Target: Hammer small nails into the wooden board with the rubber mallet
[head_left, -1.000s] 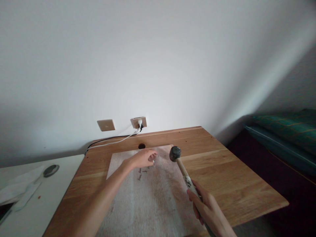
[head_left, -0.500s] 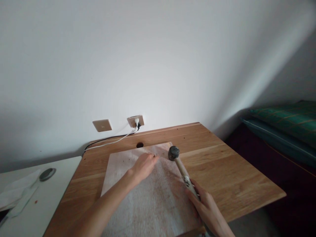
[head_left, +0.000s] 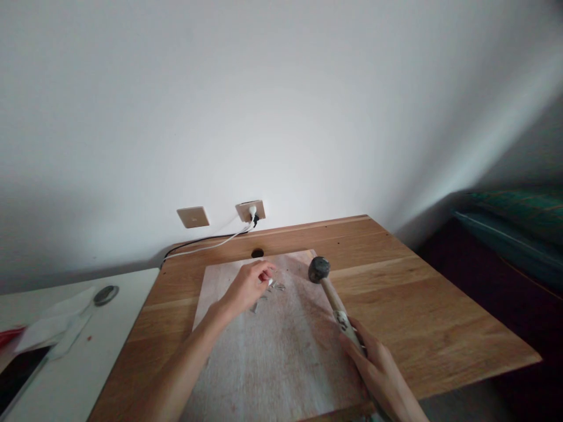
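Observation:
My right hand (head_left: 373, 357) is closed around the pale handle of a mallet (head_left: 334, 302). The mallet's dark, rounded head (head_left: 319, 269) is over the right edge of a whitish wooden board (head_left: 272, 357). Over the far part of this board is my left hand (head_left: 248, 284), its fingers curled together. A small white spot shows at its fingertips; I cannot make out what they hold, if anything. Right beside those fingers, small thin grey pieces (head_left: 278, 286) lie scattered on the board, too small to name surely. Another grey bit (head_left: 255, 307) lies just below the hand.
The board lies on a wooden table (head_left: 417, 305) against a white wall. Cables (head_left: 211, 248) run from a wall socket (head_left: 250, 211) along the table's back edge, near a round hole (head_left: 257, 253). On the left, a white table (head_left: 118, 334) bears papers and a dark flat object (head_left: 21, 375).
My left hand has drawn back slightly to the left over the board, and the small grey pieces now show beside it. The mallet stays in my right hand. The view has shifted a little.

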Demonstrator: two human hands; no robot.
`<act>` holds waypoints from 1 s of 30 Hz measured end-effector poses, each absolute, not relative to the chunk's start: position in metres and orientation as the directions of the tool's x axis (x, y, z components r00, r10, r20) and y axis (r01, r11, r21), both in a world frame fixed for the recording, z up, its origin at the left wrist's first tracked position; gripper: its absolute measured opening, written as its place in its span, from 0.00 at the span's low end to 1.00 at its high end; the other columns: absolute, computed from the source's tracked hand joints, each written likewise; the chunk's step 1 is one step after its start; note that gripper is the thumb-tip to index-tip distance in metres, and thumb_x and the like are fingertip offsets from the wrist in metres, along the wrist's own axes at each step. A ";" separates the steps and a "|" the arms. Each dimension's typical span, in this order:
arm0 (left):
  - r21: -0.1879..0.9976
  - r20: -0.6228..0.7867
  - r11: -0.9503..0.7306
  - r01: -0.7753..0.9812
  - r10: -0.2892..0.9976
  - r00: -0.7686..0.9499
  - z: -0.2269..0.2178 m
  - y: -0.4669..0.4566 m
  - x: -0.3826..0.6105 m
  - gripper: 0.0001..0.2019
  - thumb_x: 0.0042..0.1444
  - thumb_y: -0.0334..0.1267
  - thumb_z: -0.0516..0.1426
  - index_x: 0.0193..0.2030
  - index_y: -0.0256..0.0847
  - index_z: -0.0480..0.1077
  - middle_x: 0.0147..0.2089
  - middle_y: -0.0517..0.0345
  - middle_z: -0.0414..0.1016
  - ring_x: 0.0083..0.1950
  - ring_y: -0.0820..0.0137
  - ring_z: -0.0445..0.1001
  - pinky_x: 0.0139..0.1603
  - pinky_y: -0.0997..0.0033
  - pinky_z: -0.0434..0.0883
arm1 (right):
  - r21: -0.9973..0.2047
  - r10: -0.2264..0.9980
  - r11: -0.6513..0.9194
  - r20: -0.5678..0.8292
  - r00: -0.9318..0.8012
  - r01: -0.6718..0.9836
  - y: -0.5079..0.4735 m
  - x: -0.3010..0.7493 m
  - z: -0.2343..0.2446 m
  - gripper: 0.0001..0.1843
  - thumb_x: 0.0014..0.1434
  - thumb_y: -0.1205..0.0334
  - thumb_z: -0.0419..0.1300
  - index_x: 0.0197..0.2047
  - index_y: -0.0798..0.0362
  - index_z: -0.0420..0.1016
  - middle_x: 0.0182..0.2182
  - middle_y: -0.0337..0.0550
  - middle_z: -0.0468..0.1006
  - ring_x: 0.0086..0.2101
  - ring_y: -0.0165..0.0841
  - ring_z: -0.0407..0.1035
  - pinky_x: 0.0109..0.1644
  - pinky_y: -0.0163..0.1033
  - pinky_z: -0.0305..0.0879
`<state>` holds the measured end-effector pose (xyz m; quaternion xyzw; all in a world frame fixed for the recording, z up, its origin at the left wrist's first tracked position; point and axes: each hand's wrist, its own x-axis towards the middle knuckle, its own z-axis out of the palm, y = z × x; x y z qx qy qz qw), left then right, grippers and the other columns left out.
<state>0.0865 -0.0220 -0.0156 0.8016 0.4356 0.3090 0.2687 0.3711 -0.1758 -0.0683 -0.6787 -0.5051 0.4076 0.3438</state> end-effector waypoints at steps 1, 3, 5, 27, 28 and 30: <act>0.722 0.262 -0.456 0.521 0.876 0.404 -0.014 -0.025 0.079 0.16 0.55 0.23 0.57 0.48 0.40 0.78 0.40 0.57 0.81 0.38 0.70 0.78 0.44 0.72 0.74 | -0.875 0.963 -0.265 -0.217 0.161 0.404 -0.176 0.371 -0.069 0.47 0.60 0.32 0.53 0.67 0.64 0.69 0.15 0.33 0.71 0.17 0.37 0.70 0.21 0.37 0.64; 0.755 0.238 -0.409 0.513 0.900 0.366 -0.013 -0.029 0.064 0.15 0.56 0.25 0.58 0.48 0.40 0.78 0.42 0.55 0.83 0.39 0.69 0.79 0.45 0.71 0.76 | -0.868 0.958 -0.284 -0.237 0.164 0.407 -0.175 0.371 -0.070 0.49 0.60 0.31 0.52 0.66 0.66 0.68 0.13 0.31 0.69 0.15 0.38 0.69 0.19 0.37 0.62; 0.777 0.221 -0.377 0.505 0.913 0.342 -0.014 -0.030 0.054 0.14 0.58 0.28 0.58 0.49 0.40 0.77 0.46 0.54 0.84 0.41 0.68 0.81 0.47 0.69 0.77 | -0.865 0.958 -0.284 -0.238 0.160 0.414 -0.175 0.371 -0.070 0.49 0.59 0.31 0.52 0.66 0.66 0.68 0.12 0.31 0.70 0.15 0.38 0.70 0.20 0.37 0.63; 0.366 0.170 -0.568 0.737 0.819 0.548 -0.024 0.006 0.108 0.07 0.59 0.24 0.57 0.37 0.40 0.73 0.36 0.55 0.78 0.40 0.64 0.76 0.45 0.68 0.69 | -0.878 0.965 -0.258 -0.217 0.144 0.404 -0.176 0.372 -0.073 0.46 0.61 0.33 0.51 0.66 0.64 0.67 0.14 0.30 0.69 0.15 0.36 0.67 0.20 0.36 0.63; 0.377 0.174 -0.570 0.730 0.818 0.549 -0.023 0.009 0.111 0.08 0.59 0.24 0.57 0.38 0.40 0.73 0.37 0.55 0.79 0.40 0.64 0.76 0.44 0.69 0.68 | -0.877 0.963 -0.266 -0.225 0.146 0.399 -0.175 0.372 -0.073 0.47 0.60 0.32 0.51 0.66 0.65 0.67 0.15 0.31 0.69 0.15 0.36 0.67 0.19 0.36 0.63; 0.397 0.176 -0.578 0.713 0.810 0.559 -0.022 0.015 0.119 0.09 0.58 0.24 0.57 0.39 0.40 0.74 0.39 0.54 0.80 0.41 0.64 0.77 0.44 0.70 0.68 | -0.874 0.960 -0.279 -0.238 0.150 0.397 -0.176 0.371 -0.071 0.49 0.59 0.32 0.51 0.66 0.66 0.66 0.15 0.30 0.68 0.15 0.35 0.66 0.19 0.36 0.62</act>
